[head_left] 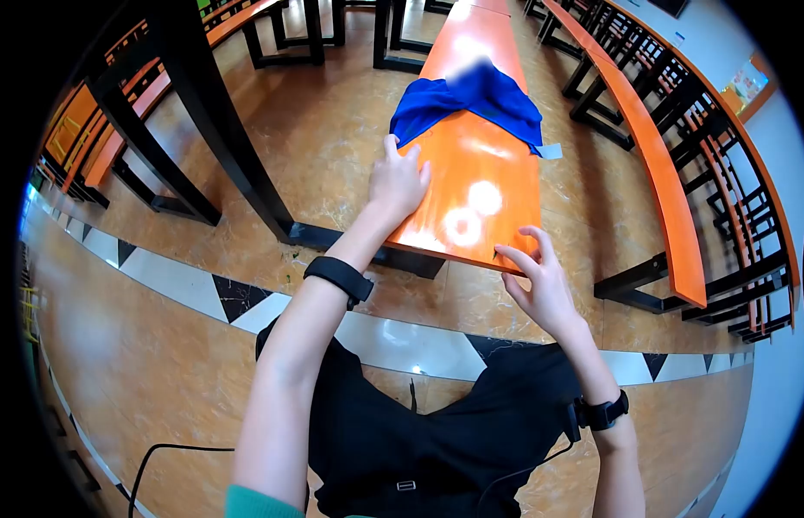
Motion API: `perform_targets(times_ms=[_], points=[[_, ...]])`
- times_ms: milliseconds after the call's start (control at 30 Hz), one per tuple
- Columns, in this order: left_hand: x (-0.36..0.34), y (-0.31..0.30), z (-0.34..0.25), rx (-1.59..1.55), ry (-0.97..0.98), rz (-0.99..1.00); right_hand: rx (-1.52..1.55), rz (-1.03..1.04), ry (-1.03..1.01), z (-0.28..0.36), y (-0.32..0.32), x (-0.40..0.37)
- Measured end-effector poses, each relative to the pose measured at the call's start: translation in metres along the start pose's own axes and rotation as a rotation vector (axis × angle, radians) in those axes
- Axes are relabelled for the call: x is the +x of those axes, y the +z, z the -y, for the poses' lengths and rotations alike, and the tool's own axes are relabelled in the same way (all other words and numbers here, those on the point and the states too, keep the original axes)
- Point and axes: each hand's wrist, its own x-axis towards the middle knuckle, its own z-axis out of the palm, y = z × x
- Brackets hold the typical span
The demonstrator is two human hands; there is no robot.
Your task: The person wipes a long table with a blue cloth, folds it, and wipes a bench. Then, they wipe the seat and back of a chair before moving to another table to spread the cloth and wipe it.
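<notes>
A blue cloth [506, 102] lies draped across the orange bench [471, 164], its two ends spreading toward the bench's long sides and a pale tag [550, 151] showing at its right end. At the left edge of the bench is my left hand [400, 181], fingers apart, one fingertip right at the cloth's left end. My right hand [544, 285] hovers by the near right corner of the bench, fingers curved and spread with nothing between them. Dark bands circle both my wrists.
Another long orange bench [648, 155] on black legs runs along the right. On the left a black metal post [216, 121] rises close to my bench, with more tables and benches beyond. Tiled floor [160, 345] lies beneath, and cables hang near my arms.
</notes>
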Motion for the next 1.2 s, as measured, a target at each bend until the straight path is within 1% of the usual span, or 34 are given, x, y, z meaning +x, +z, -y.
perform_targets(times_ms=[133, 267, 367, 467, 567, 600, 700, 733, 833, 900, 1000, 1100, 1200], points=[[-0.001, 0.0, 0.0, 0.034, 0.001, 0.005, 0.009, 0.0, 0.005, 0.004, -0.004, -0.006], [-0.005, 0.0, 0.0, 0.009, -0.001, -0.008, 0.056, -0.013, -0.051, -0.002, -0.005, -0.006], [-0.004, -0.003, -0.003, 0.038, -0.011, 0.005, 0.181, -0.066, 0.004, -0.008, -0.001, -0.011], [-0.003, -0.002, -0.004, 0.046, -0.001, -0.008, 0.194, -0.108, 0.049, 0.001, -0.002, -0.009], [-0.005, -0.001, -0.004, 0.036, 0.005, 0.002, -0.006, -0.025, -0.015, 0.01, -0.005, -0.004], [-0.005, 0.001, -0.002, 0.053, 0.027, -0.006, -0.013, -0.04, -0.012, 0.011, -0.003, -0.003], [-0.004, 0.002, 0.002, 0.065, 0.047, -0.018, 0.035, -0.063, 0.025, 0.004, 0.003, -0.011], [-0.003, 0.001, 0.001, 0.057, 0.05, -0.018, 0.037, -0.088, 0.006, 0.003, 0.004, -0.013], [-0.005, -0.004, -0.006, 0.033, -0.034, 0.047, 0.036, -0.133, -0.046, -0.002, 0.004, -0.019], [-0.005, -0.005, -0.007, 0.056, -0.016, 0.036, 0.054, -0.128, -0.075, -0.004, 0.004, -0.019], [-0.005, -0.005, -0.008, 0.075, -0.015, 0.038, 0.172, -0.169, -0.022, -0.008, 0.007, -0.018], [-0.003, -0.003, -0.005, 0.07, 0.012, 0.013, 0.19, -0.179, 0.07, 0.0, 0.006, -0.013], [-0.003, 0.001, -0.002, 0.051, 0.045, -0.008, 0.065, -0.118, 0.009, -0.001, 0.006, -0.008]])
